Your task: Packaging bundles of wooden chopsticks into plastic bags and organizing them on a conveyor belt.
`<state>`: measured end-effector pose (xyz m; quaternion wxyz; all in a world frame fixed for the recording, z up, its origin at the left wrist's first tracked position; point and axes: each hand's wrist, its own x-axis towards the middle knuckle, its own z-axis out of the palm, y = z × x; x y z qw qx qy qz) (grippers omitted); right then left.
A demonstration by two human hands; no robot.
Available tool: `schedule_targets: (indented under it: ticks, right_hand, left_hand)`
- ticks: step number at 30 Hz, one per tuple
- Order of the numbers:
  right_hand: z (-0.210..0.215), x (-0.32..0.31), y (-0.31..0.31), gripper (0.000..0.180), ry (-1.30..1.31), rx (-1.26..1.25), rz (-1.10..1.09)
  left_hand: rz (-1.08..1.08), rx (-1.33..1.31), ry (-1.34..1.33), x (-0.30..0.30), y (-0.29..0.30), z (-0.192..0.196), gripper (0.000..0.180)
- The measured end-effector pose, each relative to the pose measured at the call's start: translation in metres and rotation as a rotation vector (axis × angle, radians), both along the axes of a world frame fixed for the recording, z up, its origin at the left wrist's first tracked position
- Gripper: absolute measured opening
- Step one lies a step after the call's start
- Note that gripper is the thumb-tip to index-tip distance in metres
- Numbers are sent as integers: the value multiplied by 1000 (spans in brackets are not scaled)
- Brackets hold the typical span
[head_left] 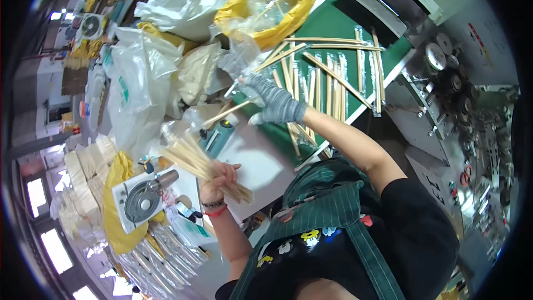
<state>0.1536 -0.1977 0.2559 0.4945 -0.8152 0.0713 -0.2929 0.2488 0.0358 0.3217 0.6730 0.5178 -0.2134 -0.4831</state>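
Note:
My left hand (221,180) is closed around a loose bundle of pale wooden chopsticks (191,155), their long ends fanning up and left. My right hand (272,100), in a grey knit glove, reaches over the left edge of a green work surface (327,25). Its fingers are curled beside a crumpled clear plastic wrapper (239,64); what they grip is hidden. A single chopstick (227,113) slants up to that palm, and I cannot tell whether the hand holds it. Right of the glove, several chopsticks in clear sleeves (336,86) lie spread out, some crossing others.
Beyond my hands stands a yellow plastic bag (316,0) with wrappers and sticks inside. White plastic bags (144,83) crowd the left. A teal tool-like object (219,138) lies on the white tabletop (266,161). A fan (139,201) sits left; machinery (455,78) stands right.

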Motion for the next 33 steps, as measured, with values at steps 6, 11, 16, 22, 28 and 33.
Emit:
schedule_targets:
  ticks: [6, 11, 16, 22, 28, 33]
  right_hand:
    - [9, 38, 21, 30, -41, 81, 264]
    - [14, 41, 20, 24, 146, 509, 475]
    - [30, 41, 38, 16, 21, 1113, 598]
    - [55, 57, 34, 34, -252, -41, 276]
    - [-17, -17, 28, 56, 530, 278, 1022]
    - [-59, -50, 63, 20, 565, 193, 615]
  left_hand:
    - [67, 216, -83, 5, -1, 12, 17]
    - [127, 277, -133, 4, 3, 20, 22]
    - [135, 198, -13, 4, -13, 7, 27]
    - [446, -60, 101, -5, -37, -25, 42]
    - [695, -197, 82, 37, 0, -5, 22]
    - [-62, -375, 543, 47, 19, 0, 29]
